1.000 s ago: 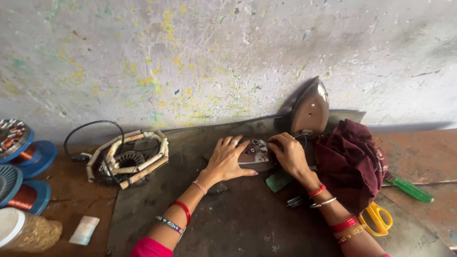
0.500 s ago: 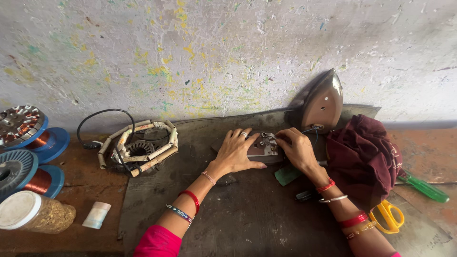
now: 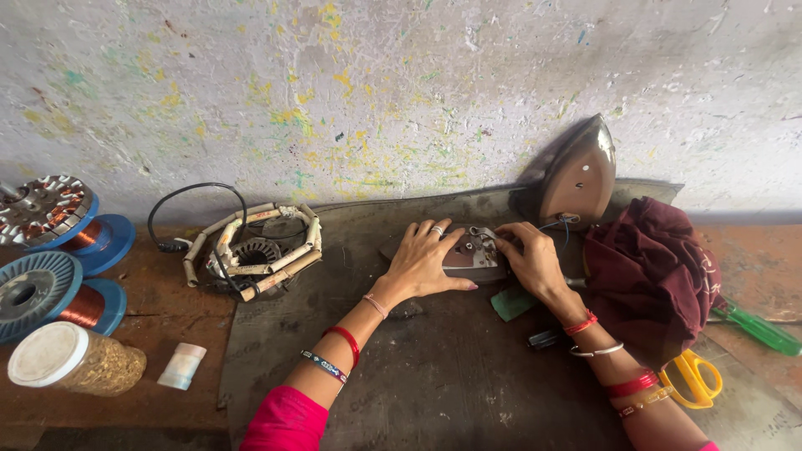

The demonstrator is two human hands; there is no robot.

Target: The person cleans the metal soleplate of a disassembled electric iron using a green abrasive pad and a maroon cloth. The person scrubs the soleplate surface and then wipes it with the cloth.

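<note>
Both hands on a grey metal iron base plate, flat on the dark mat mid-bench.

From my feed: left hand lies open, fingers spread, pressing the plate's left part; right hand is curled at the plate's right end w/ fingertips on small fittings, can't tell if it pinches anything. Plate mostly hidden under the hands. Iron shell leans on the wall just behind. Maroon cloth at right covers part of the bench; yellow scissors & green screwdriver partly hidden. Motor winding at left; wire spools cut off at frame edge.
</note>
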